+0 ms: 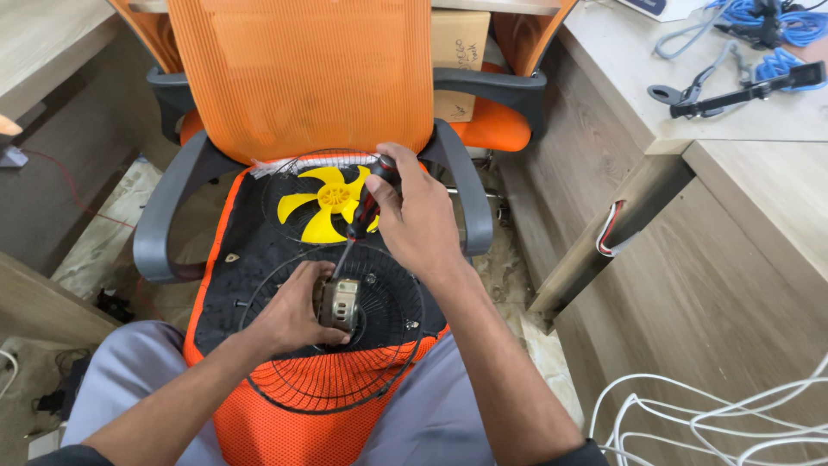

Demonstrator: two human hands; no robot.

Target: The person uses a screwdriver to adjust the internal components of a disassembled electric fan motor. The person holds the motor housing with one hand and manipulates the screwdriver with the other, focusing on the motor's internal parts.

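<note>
Screwdriver [362, 216] in the right hand [412, 220]: its long axis runs on a slant from the dark handle, up and away near the chair back, down and toward the person, with the thin shaft pointing at the small fan motor [339, 304]. The right hand's fingers are curled tight around the handle. The left hand [293, 312] cups the motor from its left side, fingers wrapped against the metal body, holding it at the centre of a round black wire fan guard [332, 380] that lies flat on the seat. Just beyond, a yellow fan blade [323, 205] rests inside a second wire guard [285, 177] near the backrest. All of it sits on the orange mesh office chair [302, 78] with grey armrests. To the right stands a wooden desk [733, 250], with white cable [690, 414] coiled on the floor.
</note>
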